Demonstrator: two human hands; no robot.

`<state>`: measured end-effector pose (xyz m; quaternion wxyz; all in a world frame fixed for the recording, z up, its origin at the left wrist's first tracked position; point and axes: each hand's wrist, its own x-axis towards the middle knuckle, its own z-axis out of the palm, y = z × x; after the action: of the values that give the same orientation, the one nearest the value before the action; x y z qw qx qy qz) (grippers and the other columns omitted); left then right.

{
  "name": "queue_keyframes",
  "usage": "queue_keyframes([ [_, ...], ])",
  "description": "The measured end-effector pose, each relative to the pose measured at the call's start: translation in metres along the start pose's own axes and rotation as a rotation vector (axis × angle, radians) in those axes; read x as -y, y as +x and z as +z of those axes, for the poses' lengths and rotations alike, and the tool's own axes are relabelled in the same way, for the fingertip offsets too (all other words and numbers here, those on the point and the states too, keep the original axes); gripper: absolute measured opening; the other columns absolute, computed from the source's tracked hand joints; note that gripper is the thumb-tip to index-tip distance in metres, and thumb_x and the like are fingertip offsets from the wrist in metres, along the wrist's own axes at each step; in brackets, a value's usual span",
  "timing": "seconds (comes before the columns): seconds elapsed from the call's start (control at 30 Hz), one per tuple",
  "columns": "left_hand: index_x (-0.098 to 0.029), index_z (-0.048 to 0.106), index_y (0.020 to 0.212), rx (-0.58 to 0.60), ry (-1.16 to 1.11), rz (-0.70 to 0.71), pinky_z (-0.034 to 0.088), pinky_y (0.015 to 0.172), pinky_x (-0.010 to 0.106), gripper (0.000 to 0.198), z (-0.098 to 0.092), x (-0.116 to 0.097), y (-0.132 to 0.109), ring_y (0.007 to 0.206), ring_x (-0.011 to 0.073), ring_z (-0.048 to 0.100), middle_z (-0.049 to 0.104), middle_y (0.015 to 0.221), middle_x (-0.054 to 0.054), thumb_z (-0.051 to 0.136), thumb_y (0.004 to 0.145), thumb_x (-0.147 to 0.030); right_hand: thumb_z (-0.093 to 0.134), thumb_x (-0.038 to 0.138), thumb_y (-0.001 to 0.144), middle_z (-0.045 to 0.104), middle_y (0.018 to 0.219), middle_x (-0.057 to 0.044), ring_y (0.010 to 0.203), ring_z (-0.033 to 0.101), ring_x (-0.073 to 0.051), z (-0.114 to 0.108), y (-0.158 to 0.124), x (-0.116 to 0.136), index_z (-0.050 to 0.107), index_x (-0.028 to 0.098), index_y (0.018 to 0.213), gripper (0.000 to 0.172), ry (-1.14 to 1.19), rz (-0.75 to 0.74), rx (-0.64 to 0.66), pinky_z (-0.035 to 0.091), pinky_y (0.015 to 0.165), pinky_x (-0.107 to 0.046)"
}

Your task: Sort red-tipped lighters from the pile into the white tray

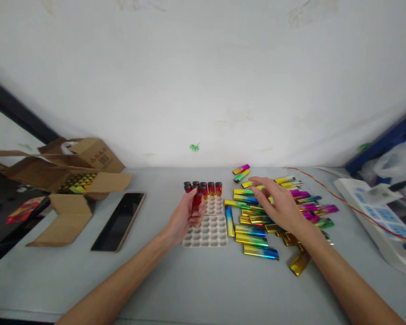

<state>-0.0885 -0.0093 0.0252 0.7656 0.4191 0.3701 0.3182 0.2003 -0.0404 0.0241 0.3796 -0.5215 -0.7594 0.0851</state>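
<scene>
My left hand (186, 215) is closed around a red lighter (196, 200) with a black top, held upright above the white tray (205, 243). Several more red lighters (211, 188) with black tops stand in the tray's back rows, while its front cells show bare. My right hand (279, 205) hovers over a scattered pile of shiny lighter-shaped cases (251, 240) in gold, green, blue and magenta. Its thumb and fingers are spread, and I see nothing between them. One blue and yellow case (229, 221) lies right along the tray's right side.
A phone (118, 222) lies left of the tray. Beyond it sits an open cardboard box (72, 212) with yellow and black items inside. On the right, a thin red-yellow wire (338, 197) runs across a white device (380, 219). A white wall (203, 90) closes off the back.
</scene>
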Motion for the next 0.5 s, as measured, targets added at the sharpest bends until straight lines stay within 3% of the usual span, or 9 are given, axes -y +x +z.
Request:
queue_keyframes([
  [0.1,-0.021,0.05,0.087,0.002,0.084,0.075,0.022,0.042,0.017,0.049,0.003,-0.006,-0.003,0.045,0.0063,0.027,0.035,0.062,-0.009,0.056,0.093,-0.069,0.045,0.042,0.109,0.074,0.116,-0.01,0.078,0.07,-0.022,0.0,0.0,-0.002,0.061,0.025,0.134,0.033,-0.001,-0.02,0.001,0.057,0.079,-0.038],
  [0.17,-0.022,0.052,0.102,-0.023,0.245,0.232,0.029,0.041,0.019,0.042,0.004,-0.015,-0.006,0.045,0.0076,0.036,0.048,0.065,-0.007,0.06,0.095,-0.063,0.045,0.041,0.109,0.074,0.116,-0.01,0.079,0.069,-0.022,-0.001,0.0,-0.003,0.06,0.025,0.134,0.034,-0.007,-0.033,-0.002,0.057,0.082,-0.038],
  [0.23,-0.021,0.055,0.11,-0.079,0.463,0.421,0.042,0.049,0.022,0.036,0.005,-0.029,-0.009,0.053,0.0107,0.051,0.061,0.074,-0.003,0.058,0.1,-0.056,0.043,0.04,0.11,0.073,0.119,-0.011,0.085,0.07,-0.023,-0.003,0.0,-0.002,0.06,0.025,0.135,0.034,-0.014,-0.042,0.003,0.057,0.087,-0.04],
  [0.3,-0.019,0.064,0.108,-0.135,0.703,0.568,0.054,0.069,0.028,0.032,0.005,-0.045,-0.011,0.076,0.0151,0.063,0.07,0.091,0.005,0.057,0.102,-0.05,0.042,0.039,0.11,0.073,0.122,-0.011,0.091,0.071,-0.024,-0.005,0.001,0.0,0.059,0.025,0.136,0.034,-0.022,-0.049,0.019,0.057,0.091,-0.041],
  [0.37,-0.019,0.074,0.104,-0.145,0.942,0.675,0.055,0.086,0.032,0.027,0.006,-0.061,-0.01,0.096,0.0195,0.066,0.07,0.104,0.008,0.065,0.098,-0.043,0.04,0.038,0.111,0.072,0.123,-0.012,0.094,0.071,-0.025,-0.007,0.001,0.002,0.058,0.025,0.137,0.034,-0.028,-0.055,0.034,0.057,0.092,-0.042],
  [0.5,-0.022,0.08,0.102,-0.081,1.169,0.721,0.055,0.091,0.033,0.023,0.009,-0.079,0.0,0.096,0.0214,0.068,0.074,0.103,0.007,0.071,0.094,-0.041,0.038,0.037,0.111,0.071,0.123,-0.013,0.095,0.071,-0.027,-0.011,0.001,0.006,0.056,0.025,0.14,0.037,-0.055,-0.062,0.047,0.057,0.089,-0.043],
])
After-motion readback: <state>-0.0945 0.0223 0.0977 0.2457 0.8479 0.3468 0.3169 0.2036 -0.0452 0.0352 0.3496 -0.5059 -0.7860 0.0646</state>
